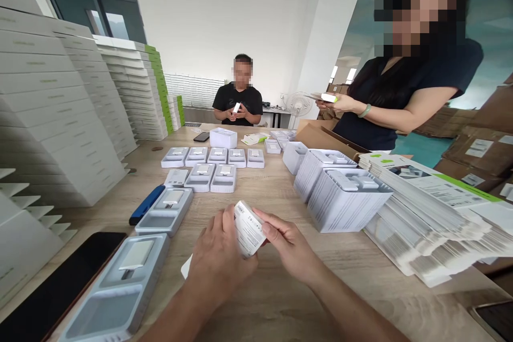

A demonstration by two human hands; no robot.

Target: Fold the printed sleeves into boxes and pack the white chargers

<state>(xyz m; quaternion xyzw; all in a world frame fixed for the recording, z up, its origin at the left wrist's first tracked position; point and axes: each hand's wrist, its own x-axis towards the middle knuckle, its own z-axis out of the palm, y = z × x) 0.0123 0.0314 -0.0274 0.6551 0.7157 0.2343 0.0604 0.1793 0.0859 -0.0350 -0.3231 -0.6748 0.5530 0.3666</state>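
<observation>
Bare L hand (222, 251) & R hand (290, 243) both hold a small white card box (249, 228) w/ black print b/w them, over the pale wood table (276, 296). Long pale grey plastic tray (106, 310) sits L.

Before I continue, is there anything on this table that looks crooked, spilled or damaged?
Yes: the pile of flat boxes at the right side of the table looks askew, its edges fanned unevenly instead of lining up. I see no spill, and no clear damage on the visible side of the small white box.
</observation>
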